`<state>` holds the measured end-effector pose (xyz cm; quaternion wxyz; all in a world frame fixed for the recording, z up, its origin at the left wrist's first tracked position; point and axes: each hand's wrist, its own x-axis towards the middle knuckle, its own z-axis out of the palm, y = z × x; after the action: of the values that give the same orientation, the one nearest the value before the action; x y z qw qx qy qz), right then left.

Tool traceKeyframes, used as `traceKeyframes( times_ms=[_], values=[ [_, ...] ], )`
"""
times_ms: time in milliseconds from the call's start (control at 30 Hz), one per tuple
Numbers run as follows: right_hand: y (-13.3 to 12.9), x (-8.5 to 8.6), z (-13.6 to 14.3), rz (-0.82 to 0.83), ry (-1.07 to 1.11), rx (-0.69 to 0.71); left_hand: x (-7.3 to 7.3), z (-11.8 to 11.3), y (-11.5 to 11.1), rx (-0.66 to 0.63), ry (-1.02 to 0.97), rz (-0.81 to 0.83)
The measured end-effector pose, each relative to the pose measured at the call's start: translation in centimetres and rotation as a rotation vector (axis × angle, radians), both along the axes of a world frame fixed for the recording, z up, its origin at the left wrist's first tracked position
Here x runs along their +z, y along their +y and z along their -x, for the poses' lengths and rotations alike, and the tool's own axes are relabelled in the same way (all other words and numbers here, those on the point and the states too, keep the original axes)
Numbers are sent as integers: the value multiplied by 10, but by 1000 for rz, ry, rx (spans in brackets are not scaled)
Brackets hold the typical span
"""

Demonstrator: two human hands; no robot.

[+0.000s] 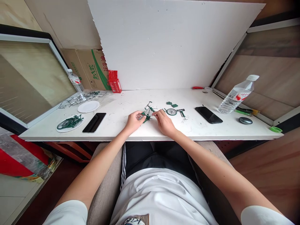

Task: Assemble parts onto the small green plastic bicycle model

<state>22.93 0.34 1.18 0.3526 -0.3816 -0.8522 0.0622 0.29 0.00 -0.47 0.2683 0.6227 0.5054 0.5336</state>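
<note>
The left hand (135,121) is clamped on the green toy bike (148,109), its fingers and thumb hiding the lower left of it, so how they press on it cannot be made out. The right hand (164,122) meets the bike from the other side, fingertips at a thin sliver; whether they are clamped on it or merely touching is too small to tell. The bike is thus between both hands, handlebar upward, its lower parts a dark tangle. Just right of the grip lie a wheel (172,112) and small green blocks (174,105). Well left, a plate (81,122) holds parts too heaped to separate. Farther left, beyond it, the bottle (76,82) is blurred against the box (90,70). Both sleeves (67,214) are cut off below.
</note>
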Motion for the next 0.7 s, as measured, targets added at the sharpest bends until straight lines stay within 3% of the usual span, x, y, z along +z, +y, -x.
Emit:
traceKeyframes(
  times_ms=[700],
  values=[
    [-4,2,0,80,-139,4,-1,0,1,13,-3,8]
  ],
)
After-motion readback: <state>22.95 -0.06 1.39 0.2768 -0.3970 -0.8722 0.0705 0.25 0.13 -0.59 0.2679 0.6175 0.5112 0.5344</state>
